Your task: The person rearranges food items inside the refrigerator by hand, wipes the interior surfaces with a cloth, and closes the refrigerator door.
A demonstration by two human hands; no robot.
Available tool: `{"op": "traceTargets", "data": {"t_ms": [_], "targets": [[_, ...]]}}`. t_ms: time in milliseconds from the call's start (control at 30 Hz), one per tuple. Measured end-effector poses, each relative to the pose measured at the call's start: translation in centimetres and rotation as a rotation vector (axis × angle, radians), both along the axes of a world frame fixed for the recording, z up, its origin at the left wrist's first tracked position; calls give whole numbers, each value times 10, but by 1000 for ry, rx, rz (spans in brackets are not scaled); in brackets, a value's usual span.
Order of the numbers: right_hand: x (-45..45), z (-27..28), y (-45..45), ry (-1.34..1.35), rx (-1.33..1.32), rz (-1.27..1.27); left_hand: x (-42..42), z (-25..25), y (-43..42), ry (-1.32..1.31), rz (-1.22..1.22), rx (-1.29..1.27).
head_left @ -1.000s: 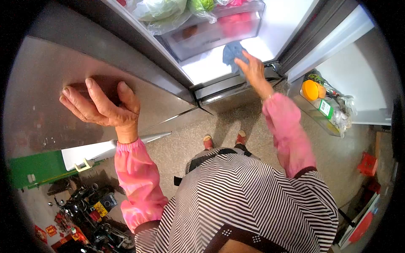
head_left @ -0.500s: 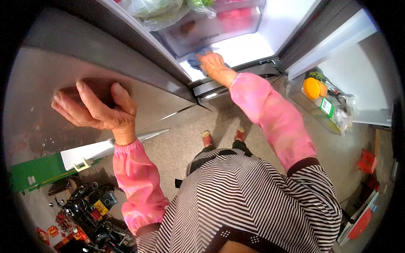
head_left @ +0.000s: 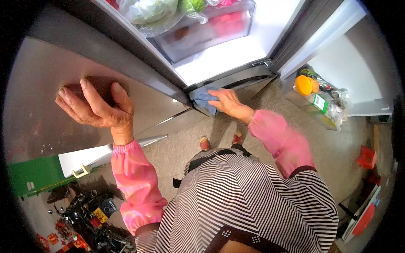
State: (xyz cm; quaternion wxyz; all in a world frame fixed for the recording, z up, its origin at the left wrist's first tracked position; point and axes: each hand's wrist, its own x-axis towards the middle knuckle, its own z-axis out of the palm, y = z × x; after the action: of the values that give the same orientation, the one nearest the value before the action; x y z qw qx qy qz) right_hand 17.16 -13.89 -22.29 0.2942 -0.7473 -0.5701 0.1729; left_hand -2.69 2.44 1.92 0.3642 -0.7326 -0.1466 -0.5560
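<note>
My right hand (head_left: 228, 103) presses a crumpled blue cloth (head_left: 205, 99) against the top of the lower front panel (head_left: 240, 86), just below the open compartment of the refrigerator (head_left: 223, 55). Part of the cloth hangs out past my fingers. My left hand (head_left: 99, 105) rests with spread fingers on the shiny grey door (head_left: 50, 105) at the left and holds nothing. Inside the compartment, a clear drawer (head_left: 206, 36) sits above a bare white floor, with bagged green vegetables (head_left: 152, 10) over it.
At the right, the open door (head_left: 358, 71) has a shelf with an orange-lidded container (head_left: 303, 85) and plastic bags (head_left: 338, 109). A motorcycle (head_left: 88, 211) stands lower left, near a green panel (head_left: 33, 175). A red object (head_left: 366, 157) lies at the far right.
My right hand has drawn the blue cloth out from the compartment's white floor, down and toward me onto the front panel. My left hand stays on the door.
</note>
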Motion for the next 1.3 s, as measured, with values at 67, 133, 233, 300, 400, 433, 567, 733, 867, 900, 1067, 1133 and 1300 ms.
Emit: {"op": "traceTargets", "data": {"t_ms": [67,133,233,300,400,433,567,733,867,900,1067,1133,1300], "targets": [[24,5,-15,40,184,-134,-1,-2,1,-2,-16,-14],[60,29,-13,-1,280,-293,-2,-1,2,4,-27,-5],[129,36,3,-179,178,-551,-1,1,1,16,-36,0],[177,7,13,-430,136,-581,0,1,1,24,-24,7],[187,-2,29,-520,49,-476,-1,0,1,33,8,15],[181,-2,39,-542,50,-435,-1,0,1,32,13,9],[161,-27,80,-635,75,-300,-2,0,-2,43,49,-3],[100,-28,96,-628,171,-230,-2,0,-1,39,21,8],[67,-21,88,-630,99,-120,3,2,-4,-2,-28,22],[58,-21,84,-593,111,-98,3,2,-4,-2,-16,20],[17,5,45,-373,-63,-12,4,2,-2,-22,-6,44],[1,-50,10,-318,68,49,4,2,0,-35,-25,49],[-38,-43,-74,156,-185,-17,4,2,-2,-39,-13,51]]}}
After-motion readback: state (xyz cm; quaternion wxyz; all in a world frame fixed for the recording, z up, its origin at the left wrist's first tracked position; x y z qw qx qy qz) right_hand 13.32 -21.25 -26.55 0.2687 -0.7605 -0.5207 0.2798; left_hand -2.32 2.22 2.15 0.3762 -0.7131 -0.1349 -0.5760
